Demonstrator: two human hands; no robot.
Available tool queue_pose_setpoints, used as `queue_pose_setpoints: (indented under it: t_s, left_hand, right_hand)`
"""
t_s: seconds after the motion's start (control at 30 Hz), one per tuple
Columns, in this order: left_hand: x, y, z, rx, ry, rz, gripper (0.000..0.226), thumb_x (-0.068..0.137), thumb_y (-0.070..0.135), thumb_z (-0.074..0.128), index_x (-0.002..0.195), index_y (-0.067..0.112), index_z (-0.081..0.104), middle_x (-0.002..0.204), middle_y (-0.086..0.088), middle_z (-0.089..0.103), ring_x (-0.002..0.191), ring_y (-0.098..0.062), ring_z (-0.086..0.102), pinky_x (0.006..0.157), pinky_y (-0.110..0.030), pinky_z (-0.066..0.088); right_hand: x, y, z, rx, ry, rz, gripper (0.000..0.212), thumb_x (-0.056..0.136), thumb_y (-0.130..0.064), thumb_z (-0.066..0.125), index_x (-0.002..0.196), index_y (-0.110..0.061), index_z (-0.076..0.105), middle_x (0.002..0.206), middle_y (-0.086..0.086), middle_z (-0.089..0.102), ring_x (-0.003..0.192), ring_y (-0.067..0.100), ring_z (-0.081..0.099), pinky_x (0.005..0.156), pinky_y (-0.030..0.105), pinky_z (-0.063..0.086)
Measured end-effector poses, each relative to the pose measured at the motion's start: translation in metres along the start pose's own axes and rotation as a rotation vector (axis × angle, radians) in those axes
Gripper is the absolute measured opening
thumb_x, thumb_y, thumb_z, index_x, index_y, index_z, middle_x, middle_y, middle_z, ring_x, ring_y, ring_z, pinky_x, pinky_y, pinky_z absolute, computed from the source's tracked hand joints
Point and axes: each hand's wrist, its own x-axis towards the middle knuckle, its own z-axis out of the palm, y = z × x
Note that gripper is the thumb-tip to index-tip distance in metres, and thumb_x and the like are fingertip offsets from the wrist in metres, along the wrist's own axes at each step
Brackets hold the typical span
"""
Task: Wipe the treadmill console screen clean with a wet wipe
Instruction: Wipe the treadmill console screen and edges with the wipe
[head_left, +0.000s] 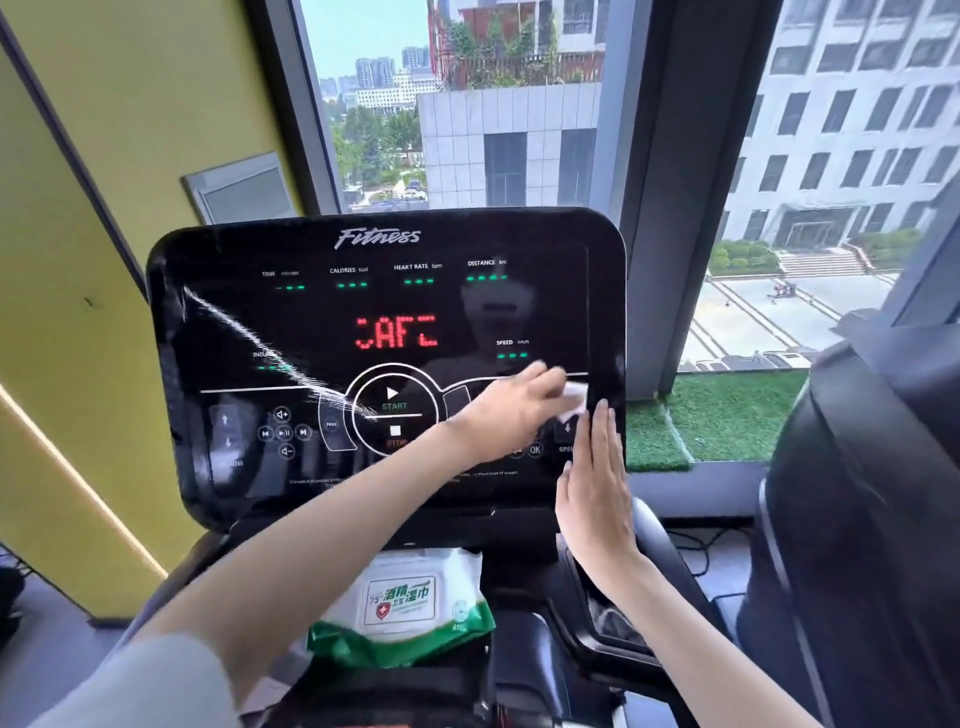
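The black treadmill console screen (322, 322) faces me, with red letters lit at its middle and a wet streak across its left side. My left hand (511, 410) reaches across to the screen's right side and presses a white wet wipe (575, 399) against the glass, just below the speed readout. My right hand (595, 488) lies flat with straight fingers at the console's lower right edge and holds nothing. Its fingertips are just below the wipe.
A green and white pack of wet wipes (405, 605) lies on the ledge below the console. A yellow wall (78, 260) is on the left, a large window (467, 104) behind, and another black machine (872, 493) stands close on the right.
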Motion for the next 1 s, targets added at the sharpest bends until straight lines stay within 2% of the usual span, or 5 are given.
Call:
queue_pose_setpoints:
  t_s: [0.1,0.3,0.73,0.9,1.0]
  left_hand:
    - [-0.016,-0.026,-0.017,0.027,0.025,0.013,0.054,0.055,-0.014,0.062,0.104,0.010,0.066,0.086,-0.009,0.054,0.083,-0.018,0.040,0.046,-0.021,0.039]
    - [0.047,-0.052,-0.052,-0.086,0.491,-0.655,0.058,0.072,-0.017,0.042,0.116,0.016,0.060,0.090,-0.007,0.044,0.083,-0.024,0.043,0.056,-0.032,0.043]
    - [-0.062,0.009,0.015,0.095,-0.106,0.159,0.052,0.060,-0.003,0.066,0.110,0.009,0.061,0.093,-0.003,0.044,0.083,-0.018,0.038,0.046,-0.025,0.043]
    - [-0.080,-0.070,-0.057,-0.086,0.309,-0.595,0.023,0.094,0.018,0.049,0.112,0.008,0.056,0.090,0.013,0.043,0.075,0.000,0.044,0.073,-0.038,0.050]
    - [-0.095,-0.098,-0.072,0.041,0.633,-1.013,0.044,0.085,-0.009,0.047,0.122,0.015,0.056,0.096,-0.007,0.048,0.081,-0.014,0.045,0.064,-0.027,0.041]
  right_hand:
    - [-0.008,0.008,-0.002,0.002,-0.010,-0.002,0.070,0.080,0.007,0.054,0.143,0.007,0.024,0.153,0.022,0.014,0.143,0.029,0.014,0.113,0.042,0.025]
    - [-0.012,0.014,-0.004,0.002,-0.003,0.036,0.072,0.074,0.014,0.055,0.140,0.008,0.029,0.151,0.023,0.021,0.141,0.030,0.019,0.106,0.045,0.038]
    - [-0.023,-0.019,0.007,0.013,0.009,0.091,0.072,0.071,0.017,0.053,0.139,0.008,0.031,0.151,0.022,0.022,0.140,0.032,0.023,0.110,0.044,0.032]
    - [-0.012,-0.055,0.017,-0.012,-0.019,0.012,0.079,0.071,0.017,0.049,0.144,0.006,0.021,0.153,0.023,0.014,0.143,0.028,0.012,0.116,0.037,0.015]
    - [-0.009,-0.081,0.025,0.002,-0.036,-0.038,0.079,0.072,0.018,0.046,0.145,0.005,0.017,0.154,0.022,0.009,0.144,0.028,0.007,0.116,0.040,0.018]
